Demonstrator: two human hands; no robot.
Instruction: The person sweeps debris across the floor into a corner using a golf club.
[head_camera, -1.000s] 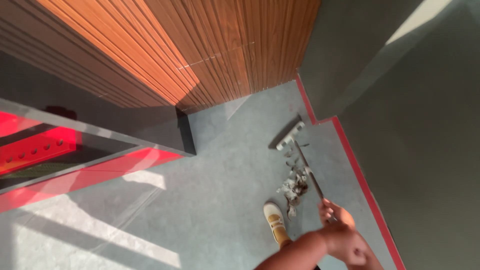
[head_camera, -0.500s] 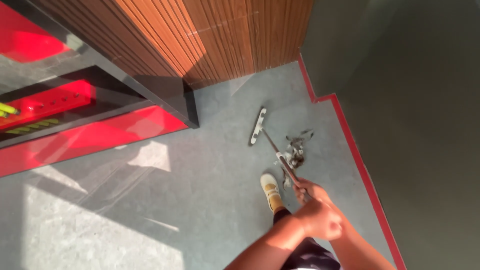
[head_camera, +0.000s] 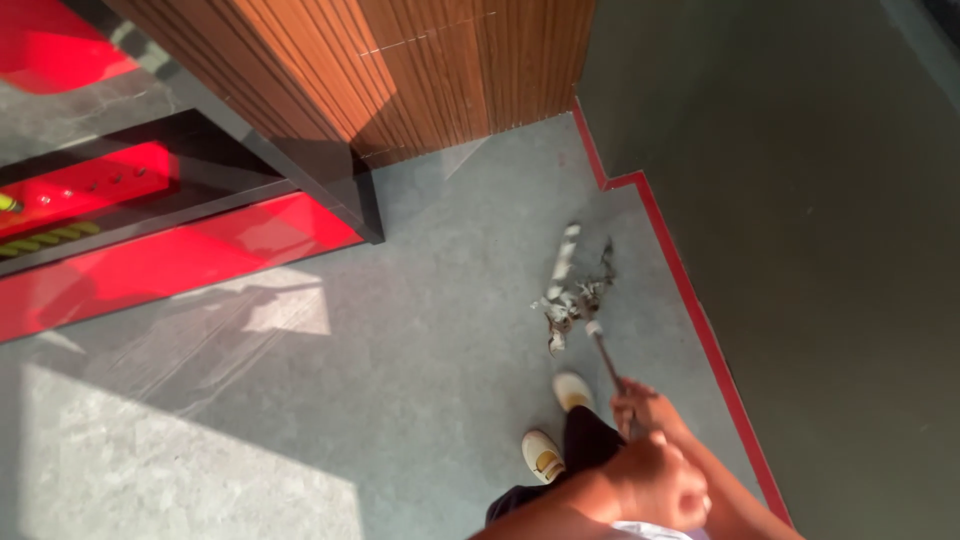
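Grey floor (head_camera: 420, 330), broom handle (head_camera: 606, 357) within both hands' fingers (head_camera: 640, 405)

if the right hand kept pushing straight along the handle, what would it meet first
The right hand points along the mop handle toward the mop head on the grey floor. It would likely meet the mop head first, though depth is hard to judge.

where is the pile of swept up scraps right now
In the head view, the pile of scraps lies on the grey floor right of centre, just ahead of the white shoes, near the red floor stripe.
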